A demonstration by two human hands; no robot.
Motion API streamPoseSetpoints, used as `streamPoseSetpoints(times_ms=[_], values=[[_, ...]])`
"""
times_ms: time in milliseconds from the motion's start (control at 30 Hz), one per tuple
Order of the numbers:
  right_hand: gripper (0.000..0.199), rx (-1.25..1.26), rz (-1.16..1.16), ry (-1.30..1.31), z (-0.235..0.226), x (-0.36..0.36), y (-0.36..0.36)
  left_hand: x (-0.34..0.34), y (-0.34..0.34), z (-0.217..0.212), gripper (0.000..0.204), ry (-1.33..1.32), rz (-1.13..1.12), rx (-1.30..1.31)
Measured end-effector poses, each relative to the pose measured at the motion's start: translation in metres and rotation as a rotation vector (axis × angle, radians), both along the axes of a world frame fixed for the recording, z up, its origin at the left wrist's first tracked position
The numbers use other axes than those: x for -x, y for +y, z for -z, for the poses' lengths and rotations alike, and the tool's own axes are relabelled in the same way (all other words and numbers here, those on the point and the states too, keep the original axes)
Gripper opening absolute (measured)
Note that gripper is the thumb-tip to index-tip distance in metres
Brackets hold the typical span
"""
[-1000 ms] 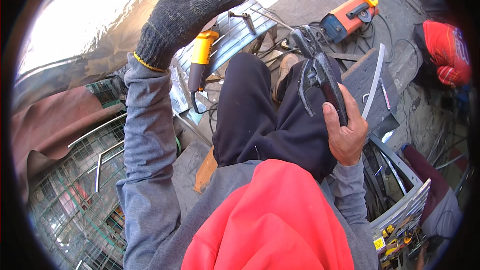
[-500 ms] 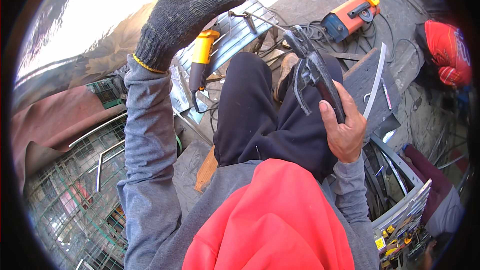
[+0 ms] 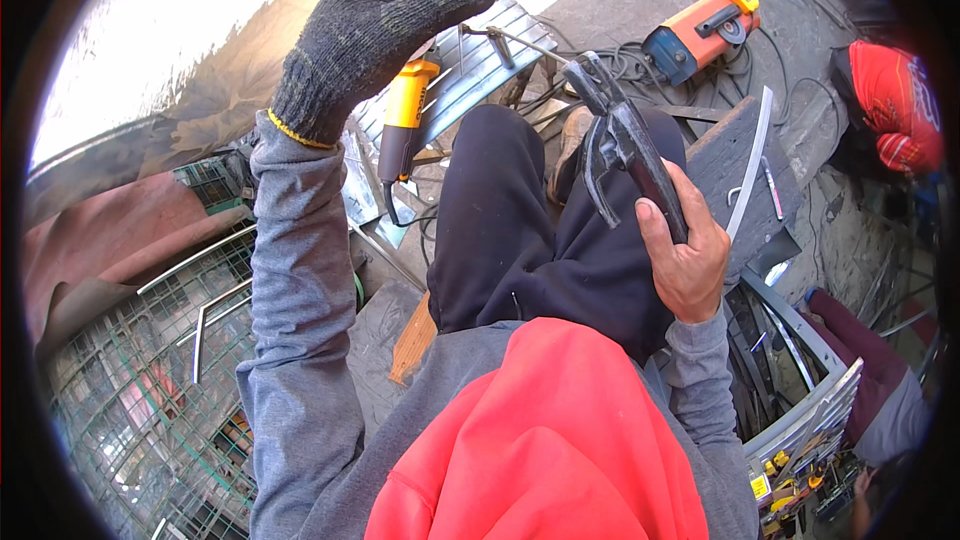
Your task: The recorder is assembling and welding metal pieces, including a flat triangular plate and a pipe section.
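Note:
My bare right hand (image 3: 682,250) is wrapped round the handle of a black welding electrode holder (image 3: 632,145), raised over my right thigh. A thin welding rod (image 3: 535,46) runs from its jaws toward a small metal piece (image 3: 500,48) above a ribbed metal sheet. My left hand (image 3: 375,30), in a dark knitted glove, is raised at the upper left. Its fingers curl round a thin upright metal rod (image 3: 461,52); the fingertips are partly cut off by the upper edge. Below the glove, a yellow and black angle grinder (image 3: 405,110) rests by the ribbed sheet (image 3: 500,20).
An orange welding machine (image 3: 700,32) stands on the floor, cables coiled beside it. A dark board (image 3: 740,170) with a curved metal strip (image 3: 752,160) lies right of my legs. Wire mesh (image 3: 150,390) spreads at left. A person in red (image 3: 895,105) is at far right; tools (image 3: 790,490) lie lower right.
My right hand and the electrode holder have shifted very slightly left and up. The left glove has hardly moved.

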State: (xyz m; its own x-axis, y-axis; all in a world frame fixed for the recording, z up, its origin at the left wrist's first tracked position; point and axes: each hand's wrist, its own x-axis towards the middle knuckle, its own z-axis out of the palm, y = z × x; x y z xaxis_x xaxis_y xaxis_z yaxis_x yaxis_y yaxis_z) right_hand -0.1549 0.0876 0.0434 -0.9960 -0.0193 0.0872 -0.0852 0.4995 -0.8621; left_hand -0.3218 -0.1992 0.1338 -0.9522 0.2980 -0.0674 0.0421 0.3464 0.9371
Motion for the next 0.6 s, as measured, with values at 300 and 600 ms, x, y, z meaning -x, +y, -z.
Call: streamPoseSetpoints(times_ms=[300, 600], values=[[0.044, 0.05, 0.025, -0.061, 0.003, -0.004, 0.007, -0.002, 0.01, -0.001, 0.046, 0.021, -0.006, -0.143], [0.043, 0.015, 0.013, 0.005, -0.005, 0.0, 0.005, -0.001, 0.004, -0.001, 0.047, 0.018, 0.006, -0.038]])
